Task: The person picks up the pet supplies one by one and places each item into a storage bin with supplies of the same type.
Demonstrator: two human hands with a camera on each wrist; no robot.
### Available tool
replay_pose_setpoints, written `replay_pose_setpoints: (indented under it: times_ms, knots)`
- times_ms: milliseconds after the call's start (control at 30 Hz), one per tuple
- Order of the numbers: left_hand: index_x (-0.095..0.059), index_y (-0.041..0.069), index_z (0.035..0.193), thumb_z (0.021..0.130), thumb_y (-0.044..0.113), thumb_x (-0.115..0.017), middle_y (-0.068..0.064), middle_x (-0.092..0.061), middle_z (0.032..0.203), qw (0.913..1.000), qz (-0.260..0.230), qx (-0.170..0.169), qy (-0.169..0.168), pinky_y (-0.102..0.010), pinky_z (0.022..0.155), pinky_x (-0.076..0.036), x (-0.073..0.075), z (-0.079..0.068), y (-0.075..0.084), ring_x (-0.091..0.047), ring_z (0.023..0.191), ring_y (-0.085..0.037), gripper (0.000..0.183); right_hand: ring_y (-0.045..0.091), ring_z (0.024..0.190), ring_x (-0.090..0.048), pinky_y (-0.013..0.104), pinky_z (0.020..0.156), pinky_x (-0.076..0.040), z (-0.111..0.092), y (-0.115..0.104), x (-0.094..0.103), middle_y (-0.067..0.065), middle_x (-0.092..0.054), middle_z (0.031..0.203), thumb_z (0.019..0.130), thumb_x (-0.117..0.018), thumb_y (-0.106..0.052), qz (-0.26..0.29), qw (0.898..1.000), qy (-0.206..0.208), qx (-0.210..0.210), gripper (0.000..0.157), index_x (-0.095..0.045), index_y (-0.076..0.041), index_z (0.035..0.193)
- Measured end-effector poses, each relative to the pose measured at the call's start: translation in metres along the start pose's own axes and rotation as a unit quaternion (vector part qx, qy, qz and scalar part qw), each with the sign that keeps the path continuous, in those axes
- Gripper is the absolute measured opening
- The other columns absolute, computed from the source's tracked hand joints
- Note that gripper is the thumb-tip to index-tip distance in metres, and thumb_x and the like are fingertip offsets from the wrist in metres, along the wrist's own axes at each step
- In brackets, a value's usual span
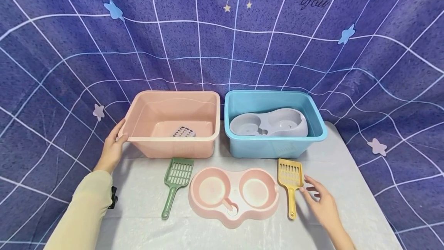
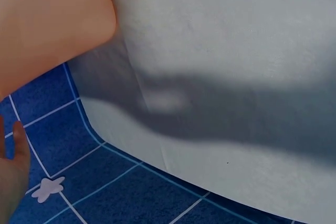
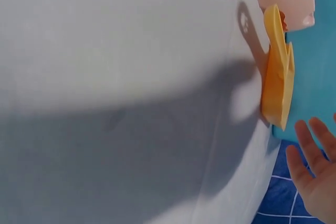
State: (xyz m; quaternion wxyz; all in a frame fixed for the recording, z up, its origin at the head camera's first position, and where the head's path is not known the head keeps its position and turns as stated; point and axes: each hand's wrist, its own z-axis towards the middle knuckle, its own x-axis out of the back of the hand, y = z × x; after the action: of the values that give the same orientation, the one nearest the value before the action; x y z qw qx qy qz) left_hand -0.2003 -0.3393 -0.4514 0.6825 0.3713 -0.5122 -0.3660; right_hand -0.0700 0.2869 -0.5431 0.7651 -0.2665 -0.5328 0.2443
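My left hand (image 1: pixel 112 147) is at the left front corner of a pink plastic bin (image 1: pixel 180 147), its fingertips at the rim. The left wrist view shows that hand (image 2: pixel 13 174) with extended fingers. A grey slotted scoop (image 1: pixel 184 131) lies inside the pink bin. My right hand (image 1: pixel 322 205) hovers just right of a yellow litter scoop (image 1: pixel 291 188), fingers spread and holding nothing. That scoop lies on the table with its handle toward me. Left of it sits a pink double pet bowl (image 1: pixel 236 188), and farther left a green litter scoop (image 1: pixel 177 180).
A blue bin (image 1: pixel 274 146) stands right of the pink one and holds a grey double bowl (image 1: pixel 270 123). Both bins sit at the back of the white-covered table (image 1: pixel 138 219). A blue-purple gridded cloth (image 1: pixel 194 41) hangs behind and around the sides.
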Motion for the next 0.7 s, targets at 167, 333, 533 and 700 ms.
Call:
replay_pose_setpoints:
  times_ms: [167, 333, 533, 700]
  knots:
    - [-0.027, 0.000, 0.144, 0.097, 0.009, -0.042, -0.028, -0.026, 0.144, 0.9999, -0.012, -0.001, -0.001, -0.051, 0.108, -0.014, -0.002, -0.007, 0.020, -0.022, 0.132, -0.041, 0.050, 0.007, 0.077, -0.061, 0.022, 0.065, -0.048, -0.003, -0.001, -0.009, 0.006, -0.067, 0.103, 0.083, -0.071, -0.024, 0.015, 0.998, -0.008, -0.052, 0.039, -0.063, -0.009, 0.118]
    - [-0.027, 0.004, 0.145, 0.097, 0.012, -0.042, -0.025, -0.027, 0.145, 1.0000, -0.006, 0.000, -0.004, -0.050, 0.108, -0.015, 0.000, -0.003, 0.010, -0.022, 0.133, -0.038, 0.051, 0.005, 0.069, -0.060, 0.015, 0.062, -0.045, -0.006, -0.003, -0.017, 0.004, -0.069, 0.089, 0.082, -0.071, -0.030, 0.014, 0.993, -0.002, -0.116, 0.034, -0.066, -0.008, 0.108]
    - [-0.026, 0.015, 0.147, 0.099, 0.020, -0.042, -0.018, -0.026, 0.148, 1.0000, 0.006, 0.001, 0.000, -0.048, 0.109, -0.015, 0.001, 0.005, -0.017, -0.022, 0.135, -0.028, 0.051, 0.008, 0.062, -0.059, 0.021, 0.053, -0.047, -0.009, -0.008, -0.025, 0.005, -0.066, 0.082, 0.081, -0.071, -0.038, 0.026, 0.981, -0.006, -0.191, 0.038, -0.065, -0.006, 0.101]
    - [-0.025, 0.014, 0.147, 0.099, 0.019, -0.041, -0.018, -0.024, 0.149, 1.0000, 0.000, -0.002, 0.000, -0.049, 0.108, -0.015, 0.001, 0.004, -0.016, -0.021, 0.135, -0.032, 0.051, 0.012, 0.062, -0.058, 0.022, 0.053, -0.046, -0.011, -0.012, -0.028, 0.004, -0.065, 0.078, 0.080, -0.069, -0.044, 0.024, 0.973, -0.027, -0.229, 0.045, -0.064, -0.005, 0.100]
